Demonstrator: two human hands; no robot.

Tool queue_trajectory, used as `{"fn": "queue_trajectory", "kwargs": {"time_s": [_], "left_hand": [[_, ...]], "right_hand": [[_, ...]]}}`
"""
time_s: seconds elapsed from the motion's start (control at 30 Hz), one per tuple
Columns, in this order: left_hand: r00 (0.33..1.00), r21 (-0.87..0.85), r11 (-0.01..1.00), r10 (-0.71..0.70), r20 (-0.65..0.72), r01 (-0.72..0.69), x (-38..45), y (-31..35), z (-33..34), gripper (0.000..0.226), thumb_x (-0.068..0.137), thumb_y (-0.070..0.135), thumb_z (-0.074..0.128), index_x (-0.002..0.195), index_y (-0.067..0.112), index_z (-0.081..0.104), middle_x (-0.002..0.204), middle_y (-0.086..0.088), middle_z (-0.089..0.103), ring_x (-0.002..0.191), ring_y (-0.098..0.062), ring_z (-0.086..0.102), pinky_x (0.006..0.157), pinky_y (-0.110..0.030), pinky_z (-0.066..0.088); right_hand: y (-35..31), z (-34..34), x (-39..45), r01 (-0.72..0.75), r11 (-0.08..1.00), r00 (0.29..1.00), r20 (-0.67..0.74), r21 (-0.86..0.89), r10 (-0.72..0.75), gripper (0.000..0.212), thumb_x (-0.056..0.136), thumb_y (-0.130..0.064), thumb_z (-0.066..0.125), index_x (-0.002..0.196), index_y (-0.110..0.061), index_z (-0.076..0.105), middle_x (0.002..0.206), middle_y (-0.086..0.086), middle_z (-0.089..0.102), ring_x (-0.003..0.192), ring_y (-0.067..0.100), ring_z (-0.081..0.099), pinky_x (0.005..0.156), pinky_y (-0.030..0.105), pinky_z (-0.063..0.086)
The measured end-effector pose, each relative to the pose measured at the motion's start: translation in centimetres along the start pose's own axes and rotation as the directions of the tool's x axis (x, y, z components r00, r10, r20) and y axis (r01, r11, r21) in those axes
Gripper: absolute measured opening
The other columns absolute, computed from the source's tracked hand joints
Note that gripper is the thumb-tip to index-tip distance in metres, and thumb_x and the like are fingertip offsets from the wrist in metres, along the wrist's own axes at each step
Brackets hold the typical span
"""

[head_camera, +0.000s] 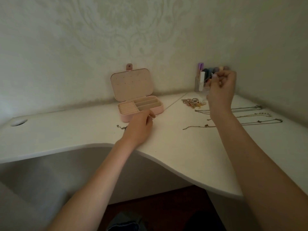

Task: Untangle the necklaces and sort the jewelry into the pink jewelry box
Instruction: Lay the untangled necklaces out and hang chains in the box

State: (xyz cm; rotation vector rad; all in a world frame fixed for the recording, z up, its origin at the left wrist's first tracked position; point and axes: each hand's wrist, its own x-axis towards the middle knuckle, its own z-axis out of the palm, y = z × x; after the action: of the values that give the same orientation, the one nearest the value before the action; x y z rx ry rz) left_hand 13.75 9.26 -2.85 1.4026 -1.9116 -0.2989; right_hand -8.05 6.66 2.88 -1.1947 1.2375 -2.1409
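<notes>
Your left hand (141, 124) rests low on the white desk (175, 147) just in front of the pink jewelry box (140, 106), fingers curled and pinching one end of a thin chain (175, 101). Your right hand (221, 87) is raised near the back corner, fingers pinched on the other end, so the chain runs taut between your hands, which are well apart. A short length of it trails on the desk left of your left wrist. The box stands open, its lid upright against the wall, with a ridged ring section on the left and long slots on the right. Right of it lies a heap of mixed jewelry (193, 102), and beyond your right forearm three necklaces (246, 115) lie stretched out side by side.
</notes>
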Motion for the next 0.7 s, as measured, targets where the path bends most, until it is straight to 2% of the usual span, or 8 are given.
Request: {"fn": "queue_trajectory", "kwargs": {"time_s": [0.03, 0.07, 0.1, 0.17, 0.3, 0.47, 0.6, 0.7], "left_hand": [[1.0, 0.015, 1.0, 0.0, -0.002, 0.0, -0.1, -0.2, -0.3, 0.016, 0.095, 0.01, 0.043, 0.097, 0.013, 0.058, 0.077, 0.001, 0.056, 0.071, -0.014, 0.05, 0.067, -0.028, 0.038], [1.0, 0.039, 0.999, -0.001, -0.009, 0.002, -0.2, -0.3, -0.6, 0.014, 0.096, 0.013, 0.045, 0.095, 0.012, 0.058, 0.076, 0.001, 0.056, 0.07, -0.015, 0.05, 0.067, -0.03, 0.038], [1.0, 0.072, 0.997, -0.001, -0.014, 0.002, -0.3, -0.6, -0.9, 0.013, 0.095, 0.016, 0.047, 0.094, 0.012, 0.059, 0.077, 0.002, 0.057, 0.07, -0.016, 0.051, 0.067, -0.03, 0.039], [1.0, 0.157, 0.988, 0.012, -0.013, -0.01, -0.3, -1.4, -1.4, 0.013, 0.093, 0.018, 0.049, 0.095, 0.015, 0.061, 0.081, 0.001, 0.059, 0.076, -0.02, 0.056, 0.067, -0.03, 0.041], [0.996, 0.254, 0.967, -0.004, -0.09, 0.027, -0.6, -2.6, -2.4, 0.017, 0.097, 0.022, 0.045, 0.093, 0.015, 0.059, 0.09, -0.007, 0.066, 0.083, -0.032, 0.059, 0.068, -0.037, 0.045], [0.985, 0.27, 0.951, -0.119, -0.126, 0.15, -0.4, -3.2, -2.5, 0.013, 0.091, 0.023, 0.052, 0.094, 0.012, 0.058, 0.097, -0.011, 0.066, 0.089, -0.032, 0.059, 0.074, -0.039, 0.049], [0.979, 0.312, 0.931, -0.157, -0.131, 0.191, -0.2, -3.2, -2.2, 0.013, 0.086, 0.022, 0.054, 0.094, 0.013, 0.059, 0.1, -0.01, 0.061, 0.089, -0.031, 0.057, 0.076, -0.037, 0.047], [0.964, 0.35, 0.912, -0.137, -0.228, 0.212, -0.3, -2.9, -2.3, 0.02, 0.087, 0.029, 0.051, 0.089, 0.012, 0.061, 0.092, -0.007, 0.06, 0.088, -0.032, 0.057, 0.074, -0.037, 0.045]], "right_hand": [[-0.1, -0.1, 0.2, 0.016, 1.0, 1.0, 0.001, -0.009, -0.016, 0.015, 0.092, -0.016, 0.05, 0.087, -0.03, 0.045, 0.116, 0.011, 0.06, 0.116, 0.026, 0.057, 0.097, 0.041, 0.047], [-0.3, -0.3, 0.2, 0.03, 0.999, 1.0, 0.0, -0.032, -0.03, 0.014, 0.093, -0.012, 0.049, 0.089, -0.025, 0.045, 0.103, 0.002, 0.06, 0.105, 0.013, 0.06, 0.095, 0.035, 0.048], [-0.5, -0.5, 0.3, 0.042, 0.998, 0.999, -0.004, -0.053, -0.042, 0.011, 0.095, -0.009, 0.048, 0.093, -0.02, 0.045, 0.092, -0.006, 0.056, 0.088, -0.001, 0.058, 0.088, 0.026, 0.049], [-0.4, -1.1, 0.7, 0.093, 0.993, 0.995, -0.033, -0.079, -0.096, 0.008, 0.096, -0.007, 0.047, 0.098, -0.014, 0.043, 0.086, -0.012, 0.05, 0.07, -0.011, 0.05, 0.074, 0.011, 0.045], [0.3, -2.3, 1.5, 0.089, 0.992, 0.978, -0.179, -0.091, -0.104, 0.009, 0.096, -0.006, 0.046, 0.098, -0.013, 0.04, 0.085, -0.014, 0.046, 0.068, -0.012, 0.047, 0.067, 0.005, 0.04], [0.8, -3.4, 2.3, 0.058, 0.989, 0.954, -0.284, -0.135, -0.094, 0.011, 0.095, -0.006, 0.045, 0.097, -0.015, 0.04, 0.087, -0.009, 0.047, 0.072, -0.005, 0.047, 0.069, 0.007, 0.04], [1.1, -3.4, 2.2, 0.046, 0.991, 0.975, -0.211, -0.124, -0.072, 0.009, 0.096, -0.008, 0.047, 0.097, -0.016, 0.041, 0.091, -0.005, 0.051, 0.074, -0.002, 0.047, 0.068, 0.006, 0.04], [1.2, -2.9, 2.0, 0.065, 0.987, 0.981, -0.17, -0.148, -0.09, 0.008, 0.096, -0.011, 0.047, 0.097, -0.016, 0.042, 0.086, -0.011, 0.048, 0.073, 0.0, 0.047, 0.066, 0.007, 0.04]]}}
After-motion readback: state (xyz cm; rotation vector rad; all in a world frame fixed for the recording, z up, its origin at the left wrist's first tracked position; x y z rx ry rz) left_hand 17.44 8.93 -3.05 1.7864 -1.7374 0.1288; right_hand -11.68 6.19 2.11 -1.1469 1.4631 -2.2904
